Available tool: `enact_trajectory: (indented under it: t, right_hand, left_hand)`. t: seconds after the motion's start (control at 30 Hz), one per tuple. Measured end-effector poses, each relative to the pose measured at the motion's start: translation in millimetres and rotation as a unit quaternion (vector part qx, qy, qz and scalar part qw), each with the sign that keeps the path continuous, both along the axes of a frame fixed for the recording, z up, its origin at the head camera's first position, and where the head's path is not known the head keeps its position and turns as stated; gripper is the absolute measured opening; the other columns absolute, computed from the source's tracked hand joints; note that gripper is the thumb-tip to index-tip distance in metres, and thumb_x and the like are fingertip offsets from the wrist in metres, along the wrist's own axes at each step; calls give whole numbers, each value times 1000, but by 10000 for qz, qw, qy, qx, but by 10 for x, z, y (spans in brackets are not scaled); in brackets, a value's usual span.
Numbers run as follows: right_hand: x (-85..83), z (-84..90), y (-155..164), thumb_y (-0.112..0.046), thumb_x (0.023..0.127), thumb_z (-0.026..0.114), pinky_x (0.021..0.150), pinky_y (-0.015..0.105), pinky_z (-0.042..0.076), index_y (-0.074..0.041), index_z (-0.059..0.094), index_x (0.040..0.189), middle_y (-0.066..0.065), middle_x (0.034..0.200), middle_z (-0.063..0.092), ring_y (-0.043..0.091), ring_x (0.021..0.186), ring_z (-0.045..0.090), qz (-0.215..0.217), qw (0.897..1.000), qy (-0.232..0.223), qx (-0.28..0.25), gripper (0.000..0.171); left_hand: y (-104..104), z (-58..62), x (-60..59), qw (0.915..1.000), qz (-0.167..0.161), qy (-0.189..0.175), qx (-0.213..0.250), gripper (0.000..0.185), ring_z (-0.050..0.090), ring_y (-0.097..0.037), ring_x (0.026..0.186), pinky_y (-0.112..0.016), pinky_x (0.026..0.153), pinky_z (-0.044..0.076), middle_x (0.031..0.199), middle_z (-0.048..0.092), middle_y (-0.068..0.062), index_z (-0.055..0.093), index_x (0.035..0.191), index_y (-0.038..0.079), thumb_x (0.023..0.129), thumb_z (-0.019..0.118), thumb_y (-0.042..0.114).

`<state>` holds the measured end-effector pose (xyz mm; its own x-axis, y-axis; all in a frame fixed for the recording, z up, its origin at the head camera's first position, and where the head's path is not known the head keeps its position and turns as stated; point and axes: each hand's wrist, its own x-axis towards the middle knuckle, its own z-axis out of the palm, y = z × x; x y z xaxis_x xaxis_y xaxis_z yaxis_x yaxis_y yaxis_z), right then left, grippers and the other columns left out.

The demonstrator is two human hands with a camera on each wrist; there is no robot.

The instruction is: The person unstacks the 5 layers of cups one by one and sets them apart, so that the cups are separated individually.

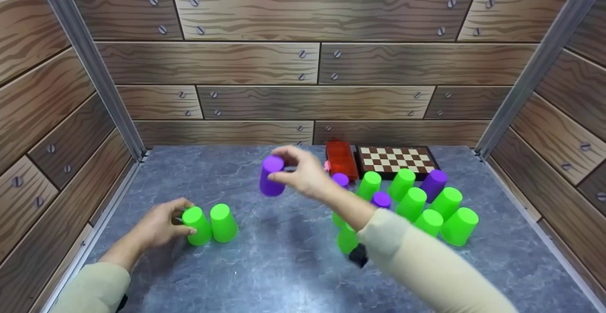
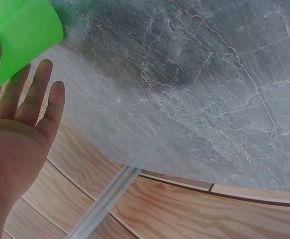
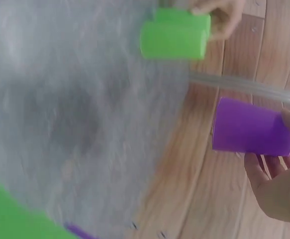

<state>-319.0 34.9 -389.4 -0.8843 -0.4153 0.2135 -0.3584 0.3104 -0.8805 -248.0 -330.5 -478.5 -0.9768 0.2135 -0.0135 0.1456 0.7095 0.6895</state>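
My right hand (image 1: 279, 165) pinches an upside-down purple cup (image 1: 271, 176) and holds it in the air above the middle of the grey table (image 1: 284, 265). In the right wrist view the purple cup (image 3: 251, 127) lies sideways in the frame, with my fingers (image 3: 264, 167) at its wide end. My left hand (image 1: 182, 219) rests with straight fingers (image 2: 33, 92) against a green cup (image 1: 196, 226) (image 2: 25, 35) at the table's left. A second green cup (image 1: 223, 222) stands upside down right beside it, touching it.
A cluster of several upside-down green cups (image 1: 428, 209) and purple cups (image 1: 433, 185) fills the right side, partly behind my right forearm. A chessboard (image 1: 396, 160) and a red box (image 1: 341, 159) lie at the back wall. Wood-pattern walls enclose the table.
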Motion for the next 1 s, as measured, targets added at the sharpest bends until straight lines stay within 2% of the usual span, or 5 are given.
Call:
enact_trajectory:
  t: [0.27,0.43,0.5,0.7,1.0]
  right_hand:
    - [-313,270,449,-12,87,88,107,45,54,-8,67,140,9,129,73,27,120,68,196,9959,352,806,58]
    - [-522,261,696,-10,87,88,83,34,62,-6,68,138,9,127,73,25,114,70,570,9914,292,1144,56]
    - [-602,231,768,-10,87,89,78,32,62,-7,69,138,9,126,73,24,110,70,646,9897,250,1257,55]
    - [-827,31,928,-9,85,90,98,37,55,-8,71,135,8,126,75,23,111,69,800,9837,205,1595,53]
    - [-988,-286,974,-9,86,90,103,42,56,-11,71,138,7,131,73,26,120,67,829,9743,-185,2086,55]
  left_hand:
    - [2,-18,-5,10000,58,-10,70,42,71,-38,112,-53,92,61,116,75,-12,68,120,9,85,90,12]
    - [3,-15,-11,9999,57,-19,161,42,71,-37,110,-52,92,61,115,76,-12,68,120,8,85,90,10]
    - [-8,-8,-11,9998,38,5,170,42,71,-38,110,-52,92,61,115,76,-12,68,120,8,85,90,10]
    - [-9,-5,-11,9998,-32,81,163,42,72,-38,109,-54,91,61,115,76,-14,67,120,7,85,90,10]
    - [-1,-7,-9,9999,8,67,87,42,72,-36,110,-51,90,62,115,75,-12,67,120,7,85,90,10]
